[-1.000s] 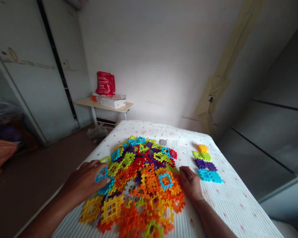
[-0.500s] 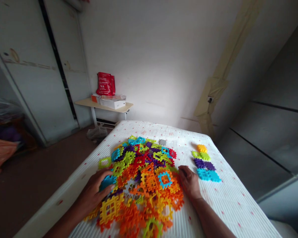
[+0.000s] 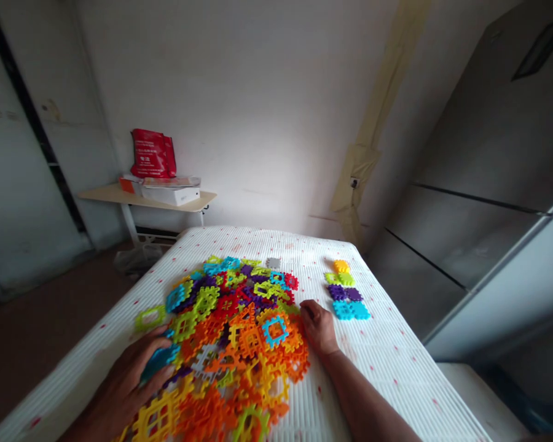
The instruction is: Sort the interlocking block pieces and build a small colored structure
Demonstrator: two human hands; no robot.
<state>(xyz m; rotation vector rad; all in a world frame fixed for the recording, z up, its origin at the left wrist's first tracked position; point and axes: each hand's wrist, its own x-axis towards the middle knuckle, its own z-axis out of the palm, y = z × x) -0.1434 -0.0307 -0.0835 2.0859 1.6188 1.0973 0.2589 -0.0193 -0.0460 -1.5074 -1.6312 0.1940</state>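
A heap of toothed plastic building tiles [image 3: 228, 305] in many colours lies on the covered surface. At its left edge my left hand [image 3: 126, 374] rests with thumb and fingers apart. A blue tile [image 3: 160, 361] shows between them, partly covered by the hand; I see no clear grip on it. Against the heap's right side sits my right hand [image 3: 320, 328], its fingers curled in; what they hold, if anything, is hidden. Beyond it, matching-colour tiles form short rows: blue [image 3: 351, 310], purple [image 3: 345, 293], lime green [image 3: 340, 279] and yellow [image 3: 341, 266].
White ribbed cloth with red specks [image 3: 378, 368] covers the surface. A grey tile [image 3: 273, 263] lies behind the heap. Farther back, a side table [image 3: 101, 194] carries a red bag [image 3: 152, 153] and a white box [image 3: 175, 194]. Grey cabinets [image 3: 470, 202] stand on the right.
The view has turned to the right, so everything appears shifted left. Both hands keep their places beside the heap, and the tiles look unmoved.
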